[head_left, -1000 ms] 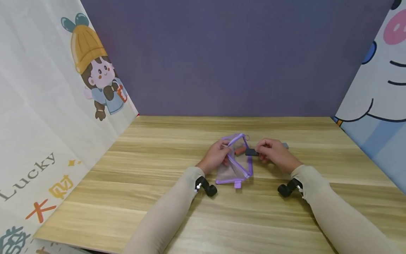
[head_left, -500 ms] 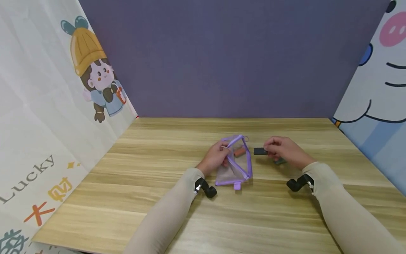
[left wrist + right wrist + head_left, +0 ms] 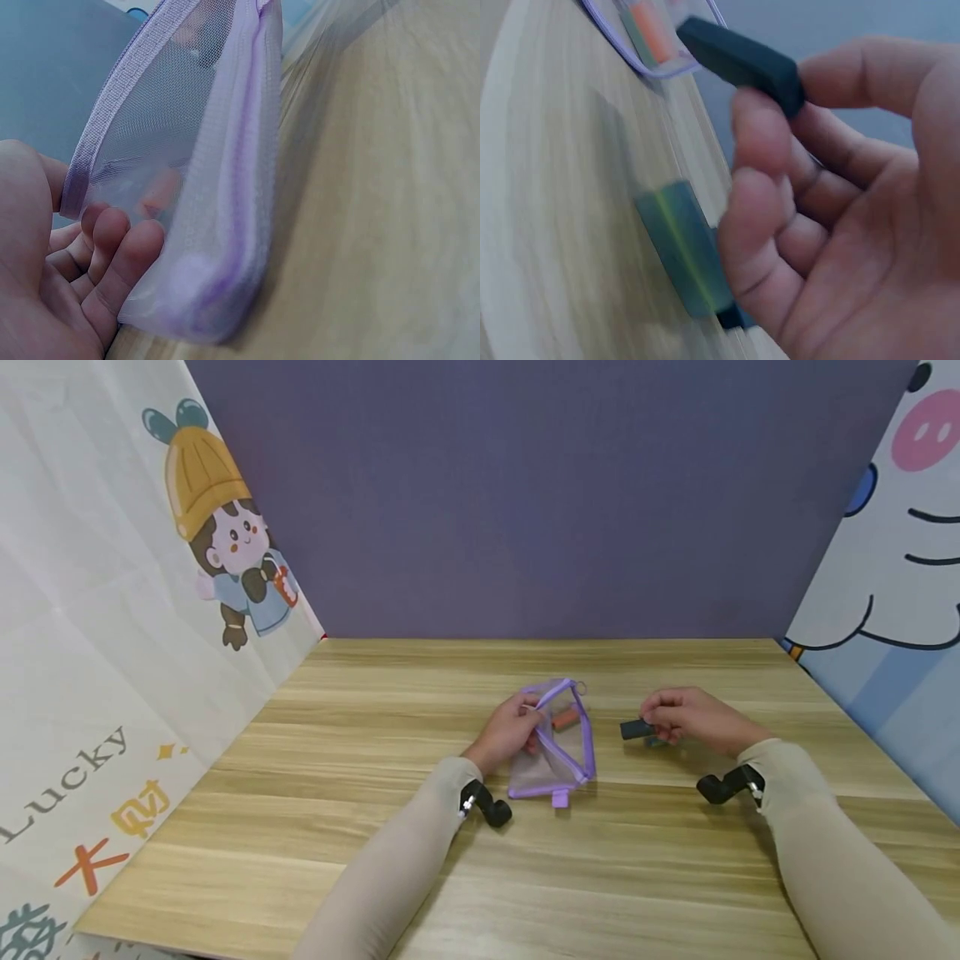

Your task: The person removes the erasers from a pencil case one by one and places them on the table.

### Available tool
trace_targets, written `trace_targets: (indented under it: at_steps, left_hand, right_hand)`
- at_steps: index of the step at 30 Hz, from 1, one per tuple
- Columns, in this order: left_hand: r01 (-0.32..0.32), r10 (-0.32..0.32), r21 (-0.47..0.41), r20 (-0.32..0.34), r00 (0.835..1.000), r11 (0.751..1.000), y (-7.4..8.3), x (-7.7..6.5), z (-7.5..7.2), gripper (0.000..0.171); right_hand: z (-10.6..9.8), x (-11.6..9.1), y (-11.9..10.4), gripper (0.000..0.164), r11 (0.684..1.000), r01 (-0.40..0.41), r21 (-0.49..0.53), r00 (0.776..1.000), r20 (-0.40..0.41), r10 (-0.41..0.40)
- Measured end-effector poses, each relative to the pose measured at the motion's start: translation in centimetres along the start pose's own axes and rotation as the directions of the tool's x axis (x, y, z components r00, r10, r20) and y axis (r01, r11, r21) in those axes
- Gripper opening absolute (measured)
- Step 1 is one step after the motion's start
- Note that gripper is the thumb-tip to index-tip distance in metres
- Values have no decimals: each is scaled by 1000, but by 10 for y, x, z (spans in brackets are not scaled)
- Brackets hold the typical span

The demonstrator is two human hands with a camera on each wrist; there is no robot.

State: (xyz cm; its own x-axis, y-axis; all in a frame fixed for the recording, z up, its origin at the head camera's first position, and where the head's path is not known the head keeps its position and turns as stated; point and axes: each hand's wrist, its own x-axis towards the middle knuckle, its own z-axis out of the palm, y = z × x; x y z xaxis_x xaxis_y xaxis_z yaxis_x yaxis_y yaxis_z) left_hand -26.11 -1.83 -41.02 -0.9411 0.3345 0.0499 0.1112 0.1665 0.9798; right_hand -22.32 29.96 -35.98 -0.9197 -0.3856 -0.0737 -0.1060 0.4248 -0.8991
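Observation:
My left hand point(image 3: 516, 727) grips the edge of a purple-trimmed mesh zipper pouch point(image 3: 551, 770), holding its mouth apart; in the left wrist view, fingertips point(image 3: 139, 244) curl at the mesh point(image 3: 161, 112). Inside the pouch lies an orange-red block point(image 3: 566, 719), with a green strip along it in the right wrist view. To the right of the pouch, my right hand point(image 3: 693, 718) pinches one end of a small dark rectangular block point(image 3: 742, 64), raised above the table. Below that hand lies a dark green block point(image 3: 686, 251) with a lighter stripe, partly hidden in the head view.
Another dark piece point(image 3: 735, 319) shows at the end of the green block, mostly hidden by fingers. The wooden table point(image 3: 375, 735) ends at a dark purple-grey panel point(image 3: 555, 493). Printed cloths hang at the left and right.
My right hand has moved right, carrying the dark block from the pouch's mouth to over the dark green block. My left hand stays on the pouch.

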Motion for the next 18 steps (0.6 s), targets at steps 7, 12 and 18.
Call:
trace_targets:
  at_steps: [7,12,18]
  left_hand:
    - [1,-1,-8,1,1000,1000,1,0,1,22]
    - [1,-1,-12,-3,1000,1000,2,-1,2,24]
    - [4,-3,-4,3,1000,1000,2,-2,0,24]
  right_hand:
    - [-14,-6,9,32,1000,-22,-12,998,58,23]
    - [-22,-11,16,25,999,-23,-40,996,80,26]
    - [-25,-15,20,21,998,-28,-58,994,101,34]
